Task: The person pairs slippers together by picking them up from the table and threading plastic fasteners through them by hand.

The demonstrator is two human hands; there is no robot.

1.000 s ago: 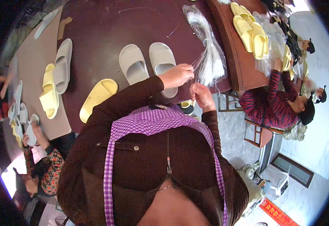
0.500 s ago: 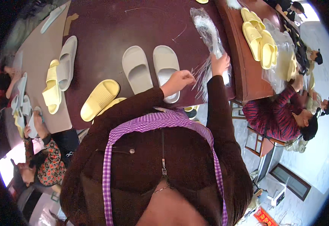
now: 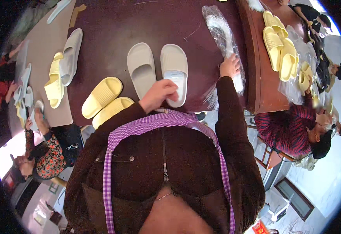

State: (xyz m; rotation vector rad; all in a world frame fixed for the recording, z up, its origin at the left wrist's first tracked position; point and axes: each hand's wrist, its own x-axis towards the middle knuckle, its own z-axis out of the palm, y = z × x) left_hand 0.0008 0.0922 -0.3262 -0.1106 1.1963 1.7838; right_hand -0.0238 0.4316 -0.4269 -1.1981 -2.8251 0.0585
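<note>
A pair of grey slide slippers stands side by side on the dark red table [image 3: 112,43]: a left one [image 3: 139,58] and a right one [image 3: 174,58]. Inside the right one shows a pale printed patch [image 3: 172,76]. My left hand [image 3: 160,94] is at the near end of the pair, its fingers curled together and the tips blurred; anything thin between them is too small to make out. My right hand [image 3: 229,67] rests on a bundle of thin white plastic strands [image 3: 238,84], partly inside a clear plastic bag [image 3: 215,23], fingers spread.
Two yellow slippers [image 3: 102,97] lie left of the grey pair. Further left are another yellow slipper [image 3: 53,84] and grey slippers [image 3: 71,54]. On a brown table [image 3: 256,89] at right are several yellow slippers [image 3: 274,48]. Co-workers sit on both sides.
My left hand has moved away from the strands, leftward and nearer to me, beside the right grey slipper. My right hand's fingers have spread over the bundle.
</note>
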